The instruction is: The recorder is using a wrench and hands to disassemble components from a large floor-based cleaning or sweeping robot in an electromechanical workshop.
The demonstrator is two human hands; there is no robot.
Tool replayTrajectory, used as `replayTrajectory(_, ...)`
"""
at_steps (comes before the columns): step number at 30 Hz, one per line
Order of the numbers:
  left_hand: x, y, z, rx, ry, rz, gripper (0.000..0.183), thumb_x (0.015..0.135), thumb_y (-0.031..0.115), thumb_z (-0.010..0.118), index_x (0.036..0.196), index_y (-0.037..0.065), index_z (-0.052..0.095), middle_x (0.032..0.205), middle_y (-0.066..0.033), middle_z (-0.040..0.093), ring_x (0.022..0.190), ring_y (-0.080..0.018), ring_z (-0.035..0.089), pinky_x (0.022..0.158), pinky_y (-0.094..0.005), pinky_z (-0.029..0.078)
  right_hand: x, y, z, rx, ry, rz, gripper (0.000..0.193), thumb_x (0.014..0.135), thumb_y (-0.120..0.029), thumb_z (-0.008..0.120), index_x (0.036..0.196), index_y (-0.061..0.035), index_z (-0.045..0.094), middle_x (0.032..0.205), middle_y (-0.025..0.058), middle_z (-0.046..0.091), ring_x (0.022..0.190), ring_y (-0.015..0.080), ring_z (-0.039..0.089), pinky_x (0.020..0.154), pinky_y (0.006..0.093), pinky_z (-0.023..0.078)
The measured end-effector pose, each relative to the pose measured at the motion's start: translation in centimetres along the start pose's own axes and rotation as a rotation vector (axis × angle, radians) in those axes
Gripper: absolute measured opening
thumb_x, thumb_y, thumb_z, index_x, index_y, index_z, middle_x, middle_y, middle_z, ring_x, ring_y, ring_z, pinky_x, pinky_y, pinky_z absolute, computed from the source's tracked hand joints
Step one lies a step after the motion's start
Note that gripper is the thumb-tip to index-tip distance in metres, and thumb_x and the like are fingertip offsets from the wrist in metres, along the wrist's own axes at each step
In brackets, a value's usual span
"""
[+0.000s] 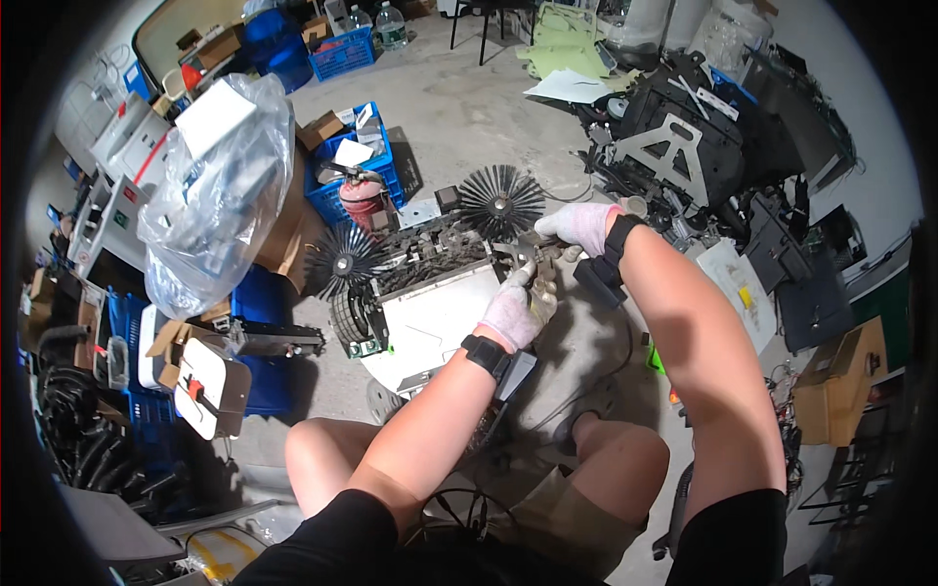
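Before me on the floor is a wheeled machine with a white panel point(445, 313) and a dirty, exposed front. Two round black bristle brushes sit at its front, the left brush point(342, 264) and the right brush point(501, 203). My left hand point(516, 311), in a pale work glove, is closed at the machine's right edge beside a small metal part point(510, 262). My right hand point(581, 230), gloved too, reaches in just right of the right brush with its fingers bent. What either hand grips is hidden or too small to name. A tyred wheel point(348, 322) shows at the machine's left.
A red fire extinguisher point(362, 198) and a blue crate point(391, 181) stand beyond the machine. Leftward are a plastic-wrapped bundle point(220, 195) and a white box point(213, 391). Black parts point(684, 127) pile up at the right, with a cardboard box point(838, 386) nearer. A thin cable point(616, 361) crosses the floor.
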State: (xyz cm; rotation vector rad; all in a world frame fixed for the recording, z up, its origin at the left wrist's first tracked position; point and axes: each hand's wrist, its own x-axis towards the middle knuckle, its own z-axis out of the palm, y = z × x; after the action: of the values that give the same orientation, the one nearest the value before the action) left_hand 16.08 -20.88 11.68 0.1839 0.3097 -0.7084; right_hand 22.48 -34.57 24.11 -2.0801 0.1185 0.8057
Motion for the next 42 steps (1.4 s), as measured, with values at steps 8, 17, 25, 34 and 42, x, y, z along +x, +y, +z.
replayTrajectory(8, 1.8, -0.4, -1.6, -0.215, -0.133, 0.081, 0.005, 0.095, 0.01, 0.054, 0.095, 0.006, 0.057, 0.091, -0.0052, 0.057, 0.084, -0.018, 0.054, 0.071, -0.0283, 0.045, -1.2, -0.5, 0.5, 0.471, -0.135, 0.233, 0.018, 0.088, -0.022, 0.05, 0.081, -0.0092, 0.061, 0.066, -0.003, 0.051, 0.043, 0.0067, 0.036, 0.038, 0.0206, 0.03)
replayTrajectory(17, 2.9, -0.6, -1.6, -0.175, -0.192, 0.008, 0.019, 0.1, 0.02, 0.049, 0.105, 0.005, 0.059, 0.09, -0.0047, 0.062, 0.079, -0.0137, 0.056, 0.067, -0.0245, 0.047, -2.0, 5.4, 5.2, 1.049, 0.087, -0.198, 0.032, 0.101, -0.035, 0.046, 0.093, -0.0056, 0.056, 0.066, -0.0002, 0.054, 0.038, 0.0053, 0.035, 0.045, 0.0234, 0.045)
replayTrajectory(25, 2.7, -1.3, -1.1, -0.197, -0.143, -0.034, 0.015, 0.098, 0.018, 0.053, 0.102, 0.004, 0.059, 0.082, -0.0046, 0.056, 0.075, -0.0147, 0.053, 0.066, -0.0264, 0.046, -0.4, 3.3, 0.5, 0.813, -0.14, 0.144, 0.019, 0.089, -0.023, 0.047, 0.088, -0.008, 0.058, 0.066, 0.001, 0.054, 0.039, 0.0077, 0.041, 0.033, 0.0198, 0.033)
replayTrajectory(34, 2.5, -4.1, -1.4, 0.671, -0.107, 0.511, 0.017, 0.098, 0.014, 0.052, 0.11, 0.005, 0.059, 0.097, -0.0033, 0.063, 0.082, -0.015, 0.058, 0.07, -0.0265, 0.047, 0.9, 1.6, -3.0, 0.367, -0.287, 0.313, 0.018, 0.089, -0.015, 0.046, 0.089, -0.0035, 0.061, 0.075, 0.0026, 0.057, 0.049, 0.0083, 0.045, 0.04, 0.0213, 0.036)
replayTrajectory(42, 5.9, -4.1, -4.3, 0.819, -0.088, 0.787, 0.026, 0.099, 0.023, 0.053, 0.119, 0.007, 0.053, 0.096, 0.0003, 0.06, 0.075, -0.0078, 0.053, 0.064, -0.0215, 0.044, 1.1, 0.7, 0.0, 0.341, -0.156, 0.169, 0.021, 0.087, -0.027, 0.049, 0.077, -0.0077, 0.048, 0.061, 0.0043, 0.044, 0.038, 0.0121, 0.033, 0.033, 0.0256, 0.023)
